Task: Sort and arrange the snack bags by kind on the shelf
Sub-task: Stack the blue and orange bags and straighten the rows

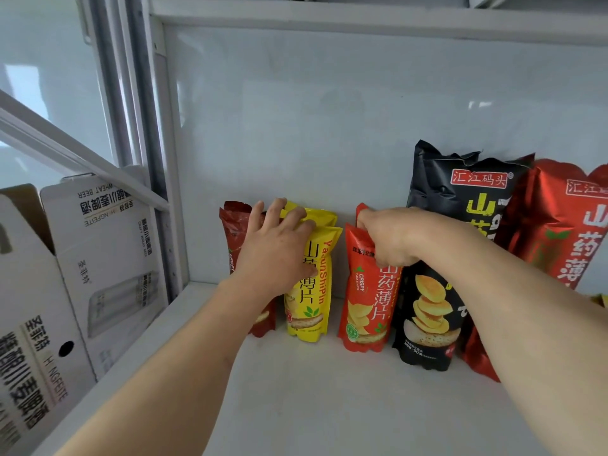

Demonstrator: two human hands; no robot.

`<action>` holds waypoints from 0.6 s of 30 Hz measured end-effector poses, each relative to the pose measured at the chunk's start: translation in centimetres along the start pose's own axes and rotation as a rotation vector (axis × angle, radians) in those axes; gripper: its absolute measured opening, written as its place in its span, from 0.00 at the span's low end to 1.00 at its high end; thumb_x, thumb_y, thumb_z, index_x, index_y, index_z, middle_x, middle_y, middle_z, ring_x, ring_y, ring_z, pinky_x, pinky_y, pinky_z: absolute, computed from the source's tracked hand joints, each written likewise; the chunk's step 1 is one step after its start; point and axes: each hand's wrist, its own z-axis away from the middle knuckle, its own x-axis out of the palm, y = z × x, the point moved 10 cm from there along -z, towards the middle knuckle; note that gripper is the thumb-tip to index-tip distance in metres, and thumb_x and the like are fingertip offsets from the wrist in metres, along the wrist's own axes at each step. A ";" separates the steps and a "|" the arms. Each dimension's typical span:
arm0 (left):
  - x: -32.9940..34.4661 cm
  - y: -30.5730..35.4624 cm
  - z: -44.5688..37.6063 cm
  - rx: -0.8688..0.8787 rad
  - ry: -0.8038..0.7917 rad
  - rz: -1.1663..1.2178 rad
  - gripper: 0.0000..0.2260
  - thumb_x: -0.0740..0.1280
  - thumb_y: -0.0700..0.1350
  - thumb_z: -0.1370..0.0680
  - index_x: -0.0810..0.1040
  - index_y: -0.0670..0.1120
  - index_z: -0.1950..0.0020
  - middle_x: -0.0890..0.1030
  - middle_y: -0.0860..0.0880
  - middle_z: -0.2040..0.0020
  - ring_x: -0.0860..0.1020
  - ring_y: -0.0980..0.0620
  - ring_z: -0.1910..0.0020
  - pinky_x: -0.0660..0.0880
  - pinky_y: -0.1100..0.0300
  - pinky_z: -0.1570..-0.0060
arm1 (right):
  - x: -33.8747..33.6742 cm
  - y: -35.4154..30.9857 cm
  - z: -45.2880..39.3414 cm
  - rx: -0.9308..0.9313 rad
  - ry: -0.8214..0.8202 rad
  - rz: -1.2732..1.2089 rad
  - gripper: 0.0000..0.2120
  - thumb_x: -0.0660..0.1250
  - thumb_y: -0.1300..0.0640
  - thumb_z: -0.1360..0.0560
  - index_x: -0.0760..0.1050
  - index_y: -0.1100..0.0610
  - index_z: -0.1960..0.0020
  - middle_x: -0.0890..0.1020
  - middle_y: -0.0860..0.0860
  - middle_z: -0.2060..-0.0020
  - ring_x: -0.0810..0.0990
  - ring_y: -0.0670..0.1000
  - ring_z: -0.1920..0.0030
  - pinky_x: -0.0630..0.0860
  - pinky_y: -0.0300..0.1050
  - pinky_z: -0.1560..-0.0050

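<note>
Several snack bags stand upright along the back wall of the white shelf (329, 406). My left hand (274, 248) lies over the top of the small yellow bags (311, 311), two of them one behind the other, its fingers curled on their top edges. A small dark red bag (235, 232) stands just left of them, partly hidden by my wrist. My right hand (390, 236) pinches the top of a small bright red bag (367, 307). Right of that stand a large black bag (460, 199) and a large red bag (559, 225).
White cardboard beer boxes (98, 264) stand to the left, outside the shelf's grey upright post (158, 159). An upper shelf board (362, 18) runs overhead. A sliver of another yellow pack (600, 299) shows at the right edge.
</note>
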 end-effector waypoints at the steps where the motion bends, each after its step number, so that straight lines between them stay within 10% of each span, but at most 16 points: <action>1: 0.1 0.2 -0.1 0.004 -0.006 0.007 0.37 0.69 0.66 0.28 0.63 0.54 0.23 0.60 0.54 0.22 0.48 0.44 0.20 0.42 0.41 0.23 | 0.0 0.0 0.0 -0.001 0.003 -0.004 0.30 0.72 0.54 0.25 0.62 0.54 0.29 0.78 0.52 0.41 0.78 0.54 0.47 0.78 0.52 0.44; 9: -1.5 -1.7 0.6 -0.076 0.157 0.271 0.44 0.72 0.66 0.30 0.58 0.54 0.20 0.58 0.52 0.20 0.50 0.47 0.20 0.43 0.48 0.23 | -2.3 -0.9 -0.7 -0.045 0.226 -0.045 0.43 0.73 0.33 0.34 0.63 0.52 0.28 0.73 0.52 0.32 0.72 0.57 0.33 0.69 0.56 0.37; 18: 0.6 -10.0 6.3 -0.583 0.442 0.848 0.41 0.73 0.58 0.26 0.56 0.50 0.20 0.53 0.53 0.20 0.52 0.51 0.20 0.56 0.47 0.22 | -2.5 -5.1 -2.1 -0.162 0.269 -0.149 0.39 0.69 0.31 0.31 0.66 0.51 0.28 0.74 0.51 0.32 0.73 0.56 0.34 0.74 0.52 0.40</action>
